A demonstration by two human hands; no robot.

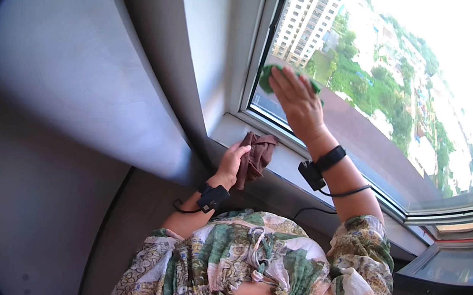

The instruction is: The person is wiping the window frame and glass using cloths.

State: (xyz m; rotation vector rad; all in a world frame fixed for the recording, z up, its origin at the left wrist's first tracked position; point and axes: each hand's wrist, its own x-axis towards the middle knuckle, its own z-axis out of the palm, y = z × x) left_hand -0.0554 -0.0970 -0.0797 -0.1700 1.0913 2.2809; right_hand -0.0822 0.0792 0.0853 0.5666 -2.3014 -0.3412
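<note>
My right hand [299, 104] lies flat over a green cloth [267, 80] and presses it against the window pane [357, 114], near the pane's left edge. The fingers cover most of this cloth. Lower and to the left, my left hand [229, 164] grips a crumpled brown cloth [257, 157], thumb on top. That cloth hangs at the front edge of the white windowsill [232, 130]. Each wrist wears a black strap with a small box and a cable.
The window frame [254, 42] meets a white side wall [204, 31] on the left. At right, an opened window sash [450, 260] juts inward beside the sill. A black cable [315, 209] runs below the sill. Outside are a tall building [309, 18] and trees.
</note>
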